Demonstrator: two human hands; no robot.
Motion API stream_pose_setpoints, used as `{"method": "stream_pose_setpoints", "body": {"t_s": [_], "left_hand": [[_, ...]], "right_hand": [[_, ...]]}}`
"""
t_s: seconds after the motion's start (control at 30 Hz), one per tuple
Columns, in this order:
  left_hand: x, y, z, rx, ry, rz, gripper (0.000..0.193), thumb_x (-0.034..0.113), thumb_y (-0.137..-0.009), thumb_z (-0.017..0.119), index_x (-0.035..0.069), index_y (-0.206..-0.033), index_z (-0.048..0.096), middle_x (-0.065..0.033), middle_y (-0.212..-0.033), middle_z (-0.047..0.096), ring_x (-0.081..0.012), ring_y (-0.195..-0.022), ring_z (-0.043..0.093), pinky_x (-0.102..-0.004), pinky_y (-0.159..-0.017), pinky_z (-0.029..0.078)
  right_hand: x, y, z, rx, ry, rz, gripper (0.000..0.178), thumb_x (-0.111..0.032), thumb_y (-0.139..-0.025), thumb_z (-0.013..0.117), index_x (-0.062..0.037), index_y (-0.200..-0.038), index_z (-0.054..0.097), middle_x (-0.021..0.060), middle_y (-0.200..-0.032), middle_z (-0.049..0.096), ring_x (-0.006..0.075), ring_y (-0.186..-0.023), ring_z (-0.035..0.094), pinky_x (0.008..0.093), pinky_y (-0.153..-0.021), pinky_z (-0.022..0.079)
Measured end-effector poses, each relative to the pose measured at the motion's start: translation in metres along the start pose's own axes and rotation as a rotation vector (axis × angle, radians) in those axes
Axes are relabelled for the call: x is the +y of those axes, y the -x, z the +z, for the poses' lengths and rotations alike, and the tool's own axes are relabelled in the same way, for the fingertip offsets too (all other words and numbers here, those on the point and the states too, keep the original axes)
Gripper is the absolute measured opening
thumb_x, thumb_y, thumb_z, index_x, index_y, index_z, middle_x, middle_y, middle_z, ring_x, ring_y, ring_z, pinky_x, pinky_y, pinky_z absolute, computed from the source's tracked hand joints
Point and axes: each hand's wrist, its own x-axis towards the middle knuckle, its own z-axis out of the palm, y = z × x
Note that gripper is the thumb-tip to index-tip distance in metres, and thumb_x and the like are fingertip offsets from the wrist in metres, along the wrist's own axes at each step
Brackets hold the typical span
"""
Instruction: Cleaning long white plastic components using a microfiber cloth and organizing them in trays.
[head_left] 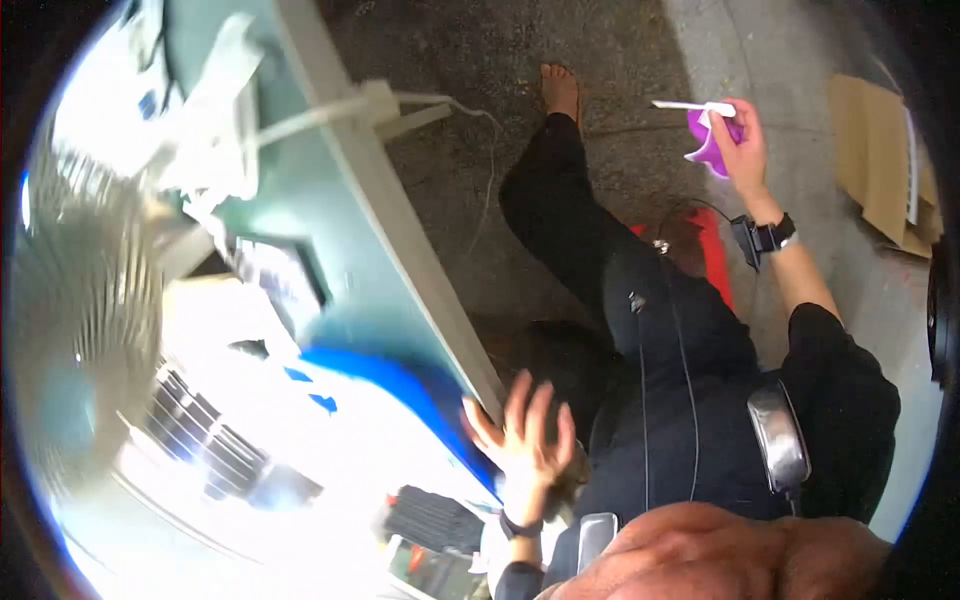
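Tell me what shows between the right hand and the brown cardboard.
In the head view, only a stretch of grey floor shows between the right hand and the brown cardboard.

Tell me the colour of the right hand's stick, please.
The stick is white, in the head view.

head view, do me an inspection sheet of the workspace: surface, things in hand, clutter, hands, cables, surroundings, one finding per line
Surface: pale green table, partly washed out by glare
Things in hand: purple item and thin white piece, exact kinds unclear
Clutter: blue-edged item on the table, mostly lost in glare
Hands: right hand grips the purple item, away from the table; left hand spread open near the table's edge, contact unclear
Cables: pale cord beyond the table's edge
Surroundings: grey floor, brown cardboard at right
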Motion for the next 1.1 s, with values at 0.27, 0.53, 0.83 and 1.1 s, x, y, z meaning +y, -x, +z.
{"method": "stream_pose_setpoints", "body": {"t_s": [0.27,0.53,0.83,1.1], "left_hand": [[0.005,0.065,-0.020,0.450,0.753,-0.147,0.024,0.013,-0.089,0.053,0.005,-0.110,0.060,-0.0054,-0.105,0.059,-0.0220,-0.102,0.053,-0.0410,-0.092,0.041],[-0.051,0.198,-0.051,0.789,2.032,0.070,0.035,0.023,-0.099,0.041,-0.005,-0.118,0.050,-0.0029,-0.075,0.052,-0.0091,-0.063,0.047,-0.0257,-0.062,0.045],[-0.097,0.264,-0.007,1.339,1.836,-0.176,0.033,0.027,-0.099,0.041,-0.003,-0.099,0.056,-0.0041,-0.074,0.056,-0.0090,-0.058,0.049,-0.0240,-0.055,0.045],[-0.066,0.241,-0.008,1.328,1.255,-0.301,0.033,0.028,-0.099,0.041,0.000,-0.093,0.057,-0.0036,-0.070,0.056,-0.0076,-0.055,0.050,-0.0206,-0.050,0.043]], "right_hand": [[-0.272,0.141,-0.027,-0.361,-0.695,-0.600,0.016,-0.005,-0.089,0.055,-0.0032,-0.103,0.050,0.0056,-0.096,0.058,0.0082,-0.085,0.053,0.0215,-0.075,0.044],[-0.350,0.291,0.005,-1.228,-0.681,-0.881,0.020,-0.005,-0.087,0.059,-0.0025,-0.105,0.050,0.0054,-0.095,0.058,0.0084,-0.084,0.055,0.0215,-0.073,0.045],[-0.377,0.332,0.063,-1.435,-0.946,-0.153,0.030,-0.027,-0.095,0.049,-0.0037,-0.114,0.051,0.0053,-0.099,0.059,0.0104,-0.084,0.058,0.0231,-0.074,0.048],[-0.342,0.391,0.065,-1.581,-0.344,-0.628,0.034,-0.029,-0.099,0.040,-0.0010,-0.114,0.053,0.0054,-0.101,0.060,0.0097,-0.086,0.056,0.0232,-0.077,0.046]]}}
